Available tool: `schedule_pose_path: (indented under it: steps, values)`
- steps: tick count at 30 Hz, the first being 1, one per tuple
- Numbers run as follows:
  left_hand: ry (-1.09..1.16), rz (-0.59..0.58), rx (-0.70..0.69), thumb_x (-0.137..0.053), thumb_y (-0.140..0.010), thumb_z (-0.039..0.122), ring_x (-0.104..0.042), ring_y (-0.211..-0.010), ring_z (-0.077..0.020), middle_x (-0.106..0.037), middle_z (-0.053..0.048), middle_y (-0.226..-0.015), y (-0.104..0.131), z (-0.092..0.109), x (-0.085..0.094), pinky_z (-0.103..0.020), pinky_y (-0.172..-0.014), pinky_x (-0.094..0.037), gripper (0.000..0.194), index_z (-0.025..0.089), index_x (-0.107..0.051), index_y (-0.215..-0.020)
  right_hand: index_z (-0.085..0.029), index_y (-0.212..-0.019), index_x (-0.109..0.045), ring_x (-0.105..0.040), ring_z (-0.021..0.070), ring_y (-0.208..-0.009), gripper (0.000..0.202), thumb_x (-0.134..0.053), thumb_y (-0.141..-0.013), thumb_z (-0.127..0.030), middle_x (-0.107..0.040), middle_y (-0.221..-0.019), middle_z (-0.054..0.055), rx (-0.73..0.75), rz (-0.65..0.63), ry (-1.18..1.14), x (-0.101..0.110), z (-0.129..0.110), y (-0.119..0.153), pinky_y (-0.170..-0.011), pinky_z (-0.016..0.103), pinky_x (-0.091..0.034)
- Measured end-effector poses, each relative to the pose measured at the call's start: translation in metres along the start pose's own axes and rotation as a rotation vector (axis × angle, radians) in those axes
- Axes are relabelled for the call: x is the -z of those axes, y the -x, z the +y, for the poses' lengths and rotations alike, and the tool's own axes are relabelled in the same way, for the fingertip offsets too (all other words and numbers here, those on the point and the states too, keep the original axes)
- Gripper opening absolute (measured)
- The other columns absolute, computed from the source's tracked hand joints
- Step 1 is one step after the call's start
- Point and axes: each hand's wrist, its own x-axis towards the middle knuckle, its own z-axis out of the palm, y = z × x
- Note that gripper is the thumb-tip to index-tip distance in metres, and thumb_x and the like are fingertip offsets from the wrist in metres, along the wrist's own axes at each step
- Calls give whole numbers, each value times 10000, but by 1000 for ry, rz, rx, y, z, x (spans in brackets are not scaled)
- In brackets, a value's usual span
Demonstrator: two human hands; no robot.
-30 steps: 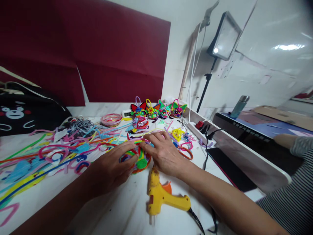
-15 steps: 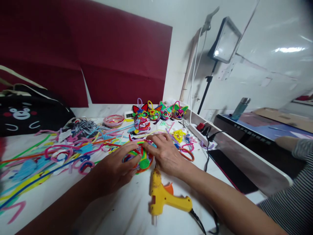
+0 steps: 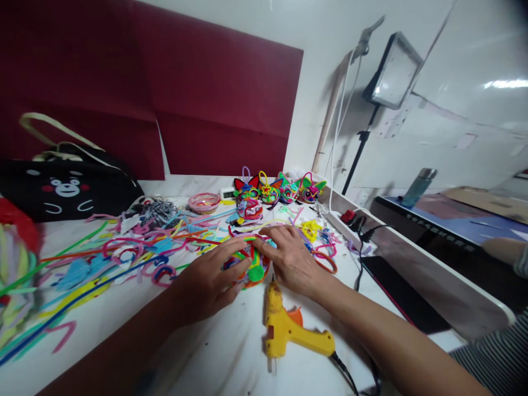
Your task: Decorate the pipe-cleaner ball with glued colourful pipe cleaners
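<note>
Both of my hands are on a colourful pipe-cleaner craft (image 3: 256, 273) that rests on the white table; a round green piece and red, yellow and green strips show on it. My left hand (image 3: 208, 280) curls around its left side, fingertips against it. From the right, my right hand (image 3: 293, 259) presses its fingers on the upper edge, covering part of the piece. A yellow hot glue gun (image 3: 282, 327) lies just below my right hand, its nozzle pointing toward the craft. Loose pipe cleaners (image 3: 124, 264) are strewn to the left of my hands.
Several finished animal-head crafts (image 3: 289, 190) stand at the back beside a round bowl (image 3: 204, 202). On the left are a black bag (image 3: 68, 190) and a pipe-cleaner bundle (image 3: 14, 275). A power strip (image 3: 350, 220) and black phone-like slab (image 3: 406, 294) lie right. A co-worker's arm (image 3: 503, 250) shows beyond.
The view has turned slightly left, so the scene sits farther right and the bundle at the left edge shows more. My hands stay on the craft, with little finger movement.
</note>
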Motion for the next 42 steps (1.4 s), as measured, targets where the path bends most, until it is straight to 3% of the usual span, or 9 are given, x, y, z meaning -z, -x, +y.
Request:
schedule_pose_path:
  steps: [11,20,33,42]
  values:
    - [-40,16,-20,-487,-943,135,-447,-1433,-329,-530,-202,-1423,0,3,-1,-577,-1135,-471,395,194,-515,-1332,-150,-1317,-624,-537,294,-1119,424,-514,-915,-70,-640,-1277,159,3,14,-3,-3,1,2,-914,450,-352]
    - [-76,2,-39,-513,-923,134,-499,-1397,-327,-566,-195,-1381,-7,6,7,-568,-1114,-497,373,189,-537,-1291,-154,-1315,-617,-529,292,-1113,460,-492,-889,-35,-638,-1266,162,17,19,20,0,0,1,-908,443,-361]
    - [-51,26,-57,-501,-925,122,-450,-1435,-338,-531,-211,-1424,-2,1,-2,-554,-1145,-478,379,167,-550,-1298,-162,-1324,-634,-535,292,-1113,446,-493,-914,-57,-642,-1273,162,-4,5,27,-1,0,1,-912,444,-364]
    - [-24,26,-40,-545,-899,117,-467,-1428,-353,-514,-186,-1487,3,-4,-6,-556,-1159,-465,470,209,-538,-1360,-167,-1363,-613,-509,306,-1182,454,-546,-917,-108,-610,-1311,168,-25,-52,-1,2,1,-1,-970,468,-363]
